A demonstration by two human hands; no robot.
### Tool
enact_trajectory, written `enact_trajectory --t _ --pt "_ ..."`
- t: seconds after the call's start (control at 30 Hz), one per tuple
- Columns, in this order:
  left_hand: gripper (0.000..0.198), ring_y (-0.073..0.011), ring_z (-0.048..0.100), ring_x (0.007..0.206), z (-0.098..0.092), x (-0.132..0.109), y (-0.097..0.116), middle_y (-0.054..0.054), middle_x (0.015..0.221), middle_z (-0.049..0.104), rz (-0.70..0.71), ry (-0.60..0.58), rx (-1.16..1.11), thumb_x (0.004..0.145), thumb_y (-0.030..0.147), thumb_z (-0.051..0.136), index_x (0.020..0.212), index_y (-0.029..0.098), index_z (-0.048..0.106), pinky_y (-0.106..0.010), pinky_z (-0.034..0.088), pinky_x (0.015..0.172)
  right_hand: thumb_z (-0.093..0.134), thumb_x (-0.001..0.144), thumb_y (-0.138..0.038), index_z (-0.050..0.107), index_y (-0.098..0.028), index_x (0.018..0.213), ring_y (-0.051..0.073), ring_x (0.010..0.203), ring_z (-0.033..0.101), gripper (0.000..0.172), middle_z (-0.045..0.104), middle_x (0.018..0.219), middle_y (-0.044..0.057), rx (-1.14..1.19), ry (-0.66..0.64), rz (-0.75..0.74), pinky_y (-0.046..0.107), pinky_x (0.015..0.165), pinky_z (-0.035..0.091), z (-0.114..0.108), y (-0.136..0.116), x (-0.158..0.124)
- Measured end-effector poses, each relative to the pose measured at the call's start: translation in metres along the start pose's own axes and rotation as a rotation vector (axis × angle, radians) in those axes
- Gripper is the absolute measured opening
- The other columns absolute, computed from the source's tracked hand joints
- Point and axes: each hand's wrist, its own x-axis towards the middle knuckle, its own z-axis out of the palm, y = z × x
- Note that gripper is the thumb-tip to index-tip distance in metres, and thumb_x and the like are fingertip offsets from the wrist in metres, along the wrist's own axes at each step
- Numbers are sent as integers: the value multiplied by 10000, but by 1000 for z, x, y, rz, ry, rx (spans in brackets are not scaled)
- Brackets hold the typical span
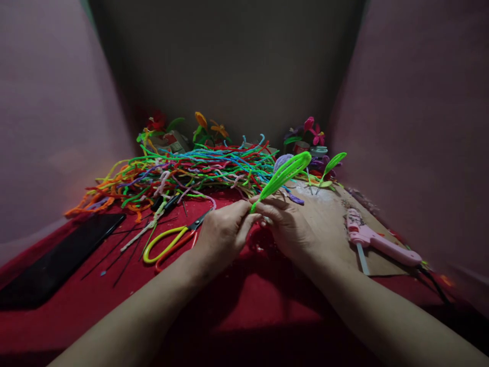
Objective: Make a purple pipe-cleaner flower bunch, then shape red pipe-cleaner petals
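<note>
A bright green pipe-cleaner leaf (pixel 284 173) points up and to the right from between my two hands. My left hand (pixel 225 227) is closed, its thumb and fingers pinching the leaf's narrow lower end. From the other side, my right hand (pixel 284 224) grips the same base, its fingers curled around it. Just left of my left hand lie scissors (pixel 168 247) with one yellow and one orange handle. Behind both hands spreads a large heap of coloured pipe cleaners (pixel 198 168).
A pink glue gun (pixel 376 239) rests on a brown board (pixel 324 214) at right. Another green leaf (pixel 334 164) stands behind it. Thin dark wires (pixel 124 260) and a black flat device (pixel 57 257) lie left. Pipe-cleaner flowers (pixel 316 133) stand at the back.
</note>
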Motion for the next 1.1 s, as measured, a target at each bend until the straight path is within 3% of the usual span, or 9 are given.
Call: enact_trajectory --t 0.07,0.13,0.4,0.63,0.73,0.87,0.93,1.0,1.1 --pt "189 -127 487 650 3 -3 -3 -19 702 569 96 43 159 836 244 452 828 174 627 -246 350 650 647 684 -240 713 -239 713 131 659 464 72 618 728 -6 -20 19 -4 274 615 334 1 0 -1" --pt "205 -114 466 613 2 -3 -2 -3 654 539 65 34 129 846 239 435 788 173 621 -236 340 622 643 696 -238 716 -240 726 143 708 486 79 631 749 0 -54 5 -9 282 653 352 3 -1 -2" --pt "217 -44 290 435 -11 8 6 58 496 382 -396 -188 -752 760 283 576 605 141 519 -186 207 426 651 682 -280 710 -235 788 156 699 533 130 651 737 17 54 -120 -28 307 640 391 2 2 2" --pt "142 -21 193 391 -10 9 1 74 520 365 -549 -388 -1204 745 223 601 862 154 560 -140 169 378 662 683 -226 690 -223 787 108 613 472 107 626 739 -6 163 -163 -3 251 558 333 0 6 5" --pt "158 -35 230 400 -9 8 5 65 499 353 -445 -354 -928 795 295 537 751 144 556 -155 206 392 663 682 -220 686 -211 749 99 597 447 71 606 714 -14 129 -118 -15 251 569 336 0 6 5" --pt "187 -92 451 556 0 1 0 -3 624 533 -50 -19 -72 820 283 499 742 144 596 -212 344 550 664 688 -232 695 -210 761 122 685 493 82 621 789 -4 55 3 -45 261 602 356 0 8 3" --pt "186 -122 493 617 6 -2 -5 -31 690 584 116 67 224 837 260 468 816 148 615 -240 355 600 668 685 -229 697 -212 745 134 731 510 69 626 796 -5 26 33 -90 270 637 367 1 9 2" --pt "204 -122 490 608 8 -3 -9 -27 681 583 175 86 314 853 233 432 841 152 618 -240 348 596 667 686 -237 697 -214 737 135 729 506 63 624 771 -8 -2 30 -103 276 655 366 2 9 2" --pt "201 -90 436 540 4 -1 -6 20 593 514 67 81 116 853 240 443 769 160 608 -212 332 552 642 719 -284 701 -224 782 112 640 453 105 609 738 -15 -15 -3 -61 270 614 341 2 8 1"
